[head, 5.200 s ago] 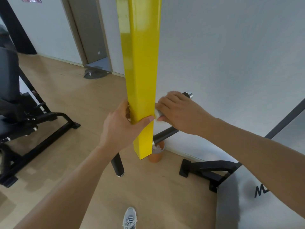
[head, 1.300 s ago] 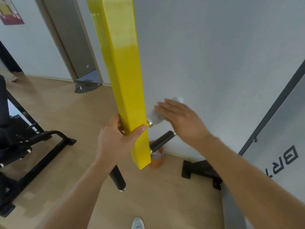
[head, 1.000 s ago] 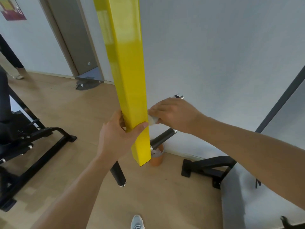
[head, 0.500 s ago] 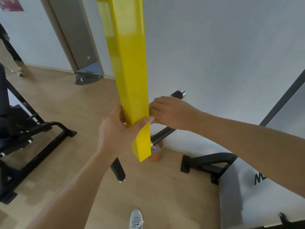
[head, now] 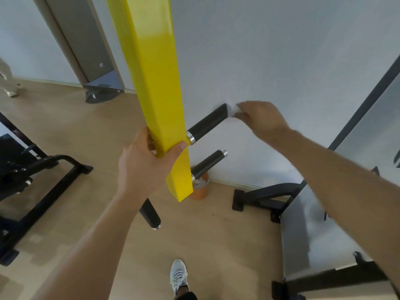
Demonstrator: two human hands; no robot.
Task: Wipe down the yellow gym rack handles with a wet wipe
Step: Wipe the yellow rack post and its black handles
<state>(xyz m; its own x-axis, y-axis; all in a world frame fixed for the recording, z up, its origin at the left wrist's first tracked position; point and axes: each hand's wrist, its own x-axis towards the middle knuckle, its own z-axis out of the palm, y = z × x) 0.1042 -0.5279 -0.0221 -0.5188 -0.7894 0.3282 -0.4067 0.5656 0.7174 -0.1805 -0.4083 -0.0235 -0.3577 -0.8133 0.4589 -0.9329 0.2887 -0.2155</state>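
A yellow square rack arm (head: 151,72) hangs down through the middle of the view. My left hand (head: 145,163) is wrapped around its lower part. Black grip handles stick out of it: an upper right handle (head: 207,124), a lower right handle (head: 207,163) and a lower left handle (head: 150,215). My right hand (head: 259,120) is at the far tip of the upper right handle, pinching a white wet wipe (head: 232,110) against the handle's end. The hand is blurred.
An orange bin (head: 200,188) with white wipes in it stands on the wood floor by the white wall. Black machine frames stand at the left (head: 54,176) and right (head: 266,198). My shoe (head: 178,276) is below. A person's leg (head: 6,81) shows at far left.
My right hand has slid with the wipe along the upper right handle from beside the yellow arm out to the handle's tip, baring the black grip. My left hand still holds the arm.
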